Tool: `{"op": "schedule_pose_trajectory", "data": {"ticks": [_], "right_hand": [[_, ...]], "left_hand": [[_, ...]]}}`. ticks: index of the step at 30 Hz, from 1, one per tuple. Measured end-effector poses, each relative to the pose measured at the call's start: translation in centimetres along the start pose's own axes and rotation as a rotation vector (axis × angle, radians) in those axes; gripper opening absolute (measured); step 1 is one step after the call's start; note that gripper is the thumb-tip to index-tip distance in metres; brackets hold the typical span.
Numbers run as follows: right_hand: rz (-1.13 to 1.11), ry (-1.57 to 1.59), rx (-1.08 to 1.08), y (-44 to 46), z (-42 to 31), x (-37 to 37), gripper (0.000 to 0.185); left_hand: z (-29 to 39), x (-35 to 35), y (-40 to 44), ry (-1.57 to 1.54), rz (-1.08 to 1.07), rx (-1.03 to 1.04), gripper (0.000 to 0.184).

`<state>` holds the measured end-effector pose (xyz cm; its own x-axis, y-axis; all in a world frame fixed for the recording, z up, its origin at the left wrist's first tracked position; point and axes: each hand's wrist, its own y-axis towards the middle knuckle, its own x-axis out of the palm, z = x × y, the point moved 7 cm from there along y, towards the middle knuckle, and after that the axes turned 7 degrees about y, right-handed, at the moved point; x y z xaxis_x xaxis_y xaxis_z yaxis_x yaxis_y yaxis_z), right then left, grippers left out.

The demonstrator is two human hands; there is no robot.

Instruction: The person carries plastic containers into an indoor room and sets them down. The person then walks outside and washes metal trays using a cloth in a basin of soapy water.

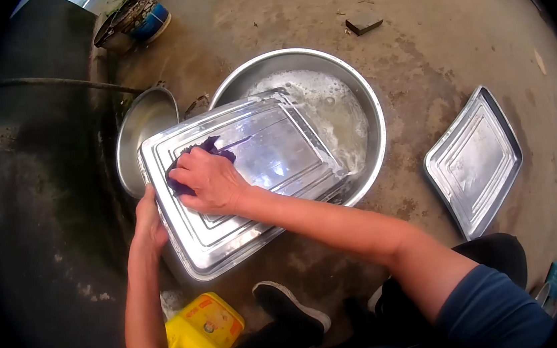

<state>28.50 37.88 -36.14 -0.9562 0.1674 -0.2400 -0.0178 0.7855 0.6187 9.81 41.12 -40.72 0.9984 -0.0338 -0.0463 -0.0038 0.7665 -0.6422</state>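
A rectangular metal tray [276, 151] lies tilted across the rim of a large round metal basin [374, 108], its ridged face up. Soapy water [336, 108] with foam fills part of the basin. My right hand [209, 181] is closed on a dark purple cloth [175, 177] and presses it on the tray's left part. At the tray's left edge, my left hand [151, 220] grips the rim, its fingers partly hidden beneath.
A metal dipper [134, 137] with a long handle sits left of the basin. Below is a yellow jug [203, 332]. Another metal tray [477, 161] lies at the right. A blue-banded bucket [150, 22] stands at the top left, and a dark block [365, 26] lies behind the basin.
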Motion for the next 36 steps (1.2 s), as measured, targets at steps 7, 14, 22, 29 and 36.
{"op": "schedule_pose_trajectory", "data": {"ticks": [7,14,22,29,36], "right_hand": [[0.141,-0.494,0.449,-4.1,14.7,-8.5,0.031],[0.313,-0.115,1.067,-10.3,24.4,-14.2,0.043],[0.243,0.032,0.306,-1.4,9.9,-6.8,0.029],[0.077,0.062,-0.172,5.1,-5.2,-2.1,0.032],[0.304,-0.097,-0.201,11.3,-5.3,-6.0,0.024]], "left_hand": [[-1.3,0.0,-0.5,0.000,0.044,-0.016,0.047],[-0.1,0.1,-1.1,0.033,-0.052,0.240,0.044],[4.2,4.1,-5.6,0.292,-0.056,0.415,0.050],[6.6,6.0,-6.7,0.414,-0.073,0.596,0.060],[7.9,9.2,-10.6,0.474,-0.162,0.650,0.066]]}}
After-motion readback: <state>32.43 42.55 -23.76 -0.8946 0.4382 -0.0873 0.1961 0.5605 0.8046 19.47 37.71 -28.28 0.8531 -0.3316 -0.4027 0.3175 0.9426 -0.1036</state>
